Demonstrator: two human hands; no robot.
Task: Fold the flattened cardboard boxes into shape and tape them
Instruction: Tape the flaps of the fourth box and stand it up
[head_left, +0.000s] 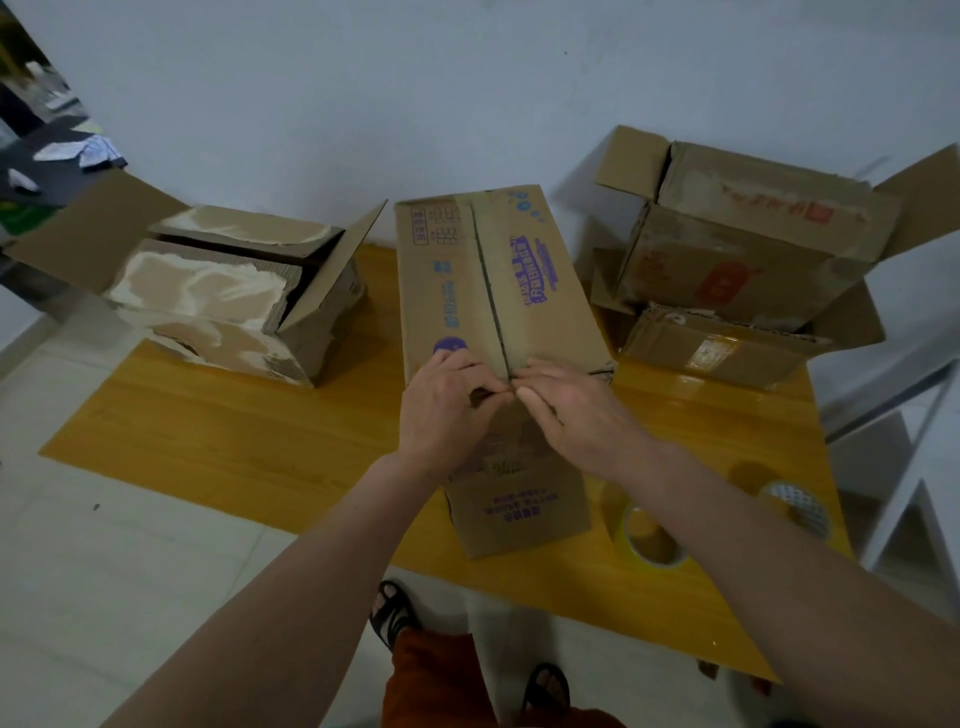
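Cardboard box is standing on the worktop; left hand and right hand, arms outstretched, are each pinching its flap seam's near end in a curled-finger grip.

Pretty dim, flat indoor light with a bluish cast, soft shadows, overall mushy and soft, and heavy fisheye bending at the edges.

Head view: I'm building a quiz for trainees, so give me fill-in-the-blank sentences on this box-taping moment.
1. Both hands meet at the near end of the middle box's centre ____.
2. Its print is ____ in colour.
3. The tape rolls lie to the person's ____ of it.
4. The table top is ____.

Missing: seam; purple; right; yellow
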